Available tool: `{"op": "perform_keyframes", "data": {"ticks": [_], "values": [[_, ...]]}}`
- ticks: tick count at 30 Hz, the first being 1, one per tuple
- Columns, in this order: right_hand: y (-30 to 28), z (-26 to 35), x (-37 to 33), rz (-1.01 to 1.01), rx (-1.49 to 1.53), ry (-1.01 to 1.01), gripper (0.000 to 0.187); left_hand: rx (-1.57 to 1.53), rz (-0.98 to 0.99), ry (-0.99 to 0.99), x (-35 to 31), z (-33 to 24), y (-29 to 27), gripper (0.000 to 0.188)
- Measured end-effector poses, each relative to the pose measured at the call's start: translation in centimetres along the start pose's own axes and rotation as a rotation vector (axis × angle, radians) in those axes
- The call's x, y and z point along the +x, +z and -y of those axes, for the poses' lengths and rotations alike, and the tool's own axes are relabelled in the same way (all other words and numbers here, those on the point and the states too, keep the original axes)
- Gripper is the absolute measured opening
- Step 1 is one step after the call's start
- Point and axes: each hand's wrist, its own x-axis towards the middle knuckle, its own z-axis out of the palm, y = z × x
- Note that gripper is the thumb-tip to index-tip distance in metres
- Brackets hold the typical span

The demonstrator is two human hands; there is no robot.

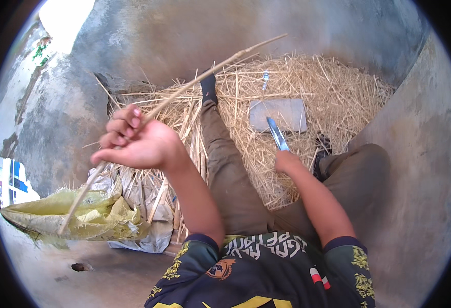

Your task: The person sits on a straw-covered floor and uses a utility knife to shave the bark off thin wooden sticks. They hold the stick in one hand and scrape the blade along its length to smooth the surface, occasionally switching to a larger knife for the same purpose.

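My left hand [135, 141] is raised on the left with its fingers curled round a long, thin, dry stalk [200, 79]. The stalk slants from the sack at lower left up toward the far wall, and a joint shows near its upper end. In my right hand [287, 161] is a knife [277, 134], gripped by its handle. Its broad blade points away from me, the tip over a flat grey slab [278, 114] that lies on the straw. The knife's handle is mostly hidden by my fingers.
A deep bed of dry straw [338, 97] spreads around my outstretched left leg and bent right leg. At left lies an open yellowish sack [76, 215] beside crumpled grey sheeting [156, 231]. Concrete walls [194, 36] rise behind and at right. A small clear-and-blue item [265, 79] rests on the straw.
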Motion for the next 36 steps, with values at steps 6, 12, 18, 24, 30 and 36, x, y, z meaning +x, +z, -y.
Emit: {"op": "perform_keyframes", "data": {"ticks": [6,12,18,24,30,36], "values": [[12.8,-2.9,5.3,-0.128,-0.109,0.054,0.028,-0.078,-0.262,-0.178,-3.7,1.9,-5.2,0.057],[12.0,-3.1,5.4,-0.224,0.011,0.147,0.050,-0.186,-0.279,-0.247,-2.6,1.2,-7.2,0.056],[11.1,-3.5,5.0,-0.039,0.051,0.180,0.053,-0.244,-0.311,-0.297,-2.8,-0.3,-6.3,0.054],[10.5,-3.6,4.0,-0.064,-0.005,0.116,0.045,-0.257,-0.330,-0.291,-2.1,-1.3,-6.2,0.053],[9.4,-2.2,3.0,0.047,-0.045,0.036,0.042,-0.294,-0.347,-0.299,-1.2,-1.7,-7.8,0.053],[5.4,0.2,4.4,0.403,0.334,0.003,0.037,-0.313,-0.347,-0.268,-0.5,-2.4,-8.5,0.053]]}}
